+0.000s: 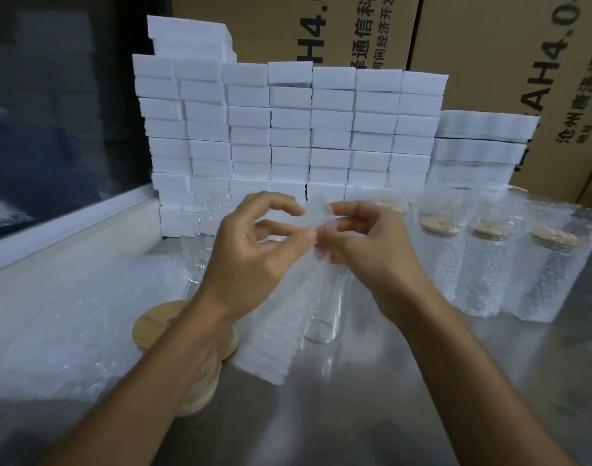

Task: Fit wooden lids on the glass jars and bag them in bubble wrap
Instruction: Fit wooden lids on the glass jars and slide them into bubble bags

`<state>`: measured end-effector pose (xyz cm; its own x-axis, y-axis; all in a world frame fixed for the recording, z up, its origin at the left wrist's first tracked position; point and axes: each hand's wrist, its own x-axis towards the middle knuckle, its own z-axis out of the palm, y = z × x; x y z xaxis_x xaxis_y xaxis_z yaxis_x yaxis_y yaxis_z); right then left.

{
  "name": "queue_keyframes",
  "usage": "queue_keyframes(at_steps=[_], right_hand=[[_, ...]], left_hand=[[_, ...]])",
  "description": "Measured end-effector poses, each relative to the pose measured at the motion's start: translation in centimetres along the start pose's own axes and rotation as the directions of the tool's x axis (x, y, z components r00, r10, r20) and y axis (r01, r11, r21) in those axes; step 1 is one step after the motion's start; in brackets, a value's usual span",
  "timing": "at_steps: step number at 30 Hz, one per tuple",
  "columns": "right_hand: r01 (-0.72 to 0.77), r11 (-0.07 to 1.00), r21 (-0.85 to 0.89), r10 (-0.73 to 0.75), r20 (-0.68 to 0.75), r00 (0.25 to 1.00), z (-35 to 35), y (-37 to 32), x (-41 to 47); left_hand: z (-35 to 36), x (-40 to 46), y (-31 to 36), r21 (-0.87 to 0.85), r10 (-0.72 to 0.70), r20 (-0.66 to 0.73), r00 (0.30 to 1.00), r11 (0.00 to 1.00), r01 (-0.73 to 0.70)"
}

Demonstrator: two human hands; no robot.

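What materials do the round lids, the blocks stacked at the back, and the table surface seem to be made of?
Round lids: light wood, matte, with faint grain and a pale tan colour.
Blocks: probably white foam, matte with soft edges; cannot be certain.
Table: seems brushed metal, likely stainless steel, grey with dull reflections.

Head-worn camera looks down, close over table.

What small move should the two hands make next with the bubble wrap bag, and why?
Probably pull its mouth open: the left hand and right hand pinch the top edge of the bubble wrap bag, which looks flat, and a bare glass jar stands just behind it.
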<state>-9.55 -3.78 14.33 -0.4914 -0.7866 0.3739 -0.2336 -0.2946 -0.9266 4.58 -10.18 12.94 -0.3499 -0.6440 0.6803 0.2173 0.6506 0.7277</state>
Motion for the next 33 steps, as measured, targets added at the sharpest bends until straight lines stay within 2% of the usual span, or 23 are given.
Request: queue_keyframes(at_steps=[2,3,6,8,10,14,18,21,23,25,26,29,33], right_hand=[[0.058,0.996,-0.063,-0.058,-0.005,0.998,0.2,0.2,0.0],[0.095,0.991,-0.099,-0.094,0.013,0.995,0.3,0.2,0.0],[0.195,0.961,-0.194,-0.173,0.123,0.977,0.5,0.2,0.0],[0.231,0.933,-0.276,-0.173,0.220,0.960,0.7,0.3,-0.1],[0.273,0.893,-0.358,-0.169,0.294,0.941,0.9,0.6,-0.2],[0.287,0.867,-0.408,-0.149,0.338,0.929,1.0,0.7,-0.3],[0.230,0.889,-0.396,-0.054,0.408,0.911,1.0,0.6,-0.6],[0.245,0.902,-0.355,-0.086,0.408,0.909,1.3,0.1,-1.0],[0.221,0.934,-0.281,-0.063,0.479,0.876,1.2,-0.3,-1.2],[0.131,0.969,-0.211,0.003,0.537,0.844,1.0,-0.5,-1.3],[0.111,0.971,-0.210,0.014,0.519,0.855,1.1,-0.5,-1.3],[0.182,0.946,-0.268,-0.060,0.406,0.912,1.4,0.0,-0.9],[0.193,0.935,-0.299,-0.072,0.373,0.925,1.7,0.6,-0.8]], left_hand=[[0.1,0.3,0.1,-0.012,-0.140,-0.138,0.980,0.990,0.140],[0.1,0.5,0.1,-0.062,-0.251,-0.162,0.954,0.968,0.244],[-0.4,1.1,0.0,-0.253,-0.563,-0.086,0.822,0.811,0.528],[-0.8,1.4,0.1,-0.336,-0.646,-0.039,0.762,0.727,0.599],[-1.2,1.5,0.0,-0.386,-0.658,-0.071,0.750,0.711,0.588],[-2.3,1.7,-0.2,-0.325,-0.582,-0.180,0.793,0.796,0.510],[-2.4,1.3,-0.1,-0.018,-0.366,-0.302,0.880,0.925,0.379],[-1.9,1.0,0.0,0.075,-0.285,-0.290,0.914,0.945,0.318],[-1.8,0.9,0.0,0.146,-0.235,-0.282,0.930,0.948,0.283],[-1.9,0.9,0.2,0.175,-0.232,-0.235,0.944,0.945,0.276],[-1.9,1.0,0.4,0.125,-0.268,-0.176,0.947,0.948,0.291],[-2.0,1.2,0.9,-0.063,-0.390,0.058,0.919,0.917,0.393],[-2.3,1.2,1.0,-0.083,-0.437,0.202,0.877,0.884,0.460]])
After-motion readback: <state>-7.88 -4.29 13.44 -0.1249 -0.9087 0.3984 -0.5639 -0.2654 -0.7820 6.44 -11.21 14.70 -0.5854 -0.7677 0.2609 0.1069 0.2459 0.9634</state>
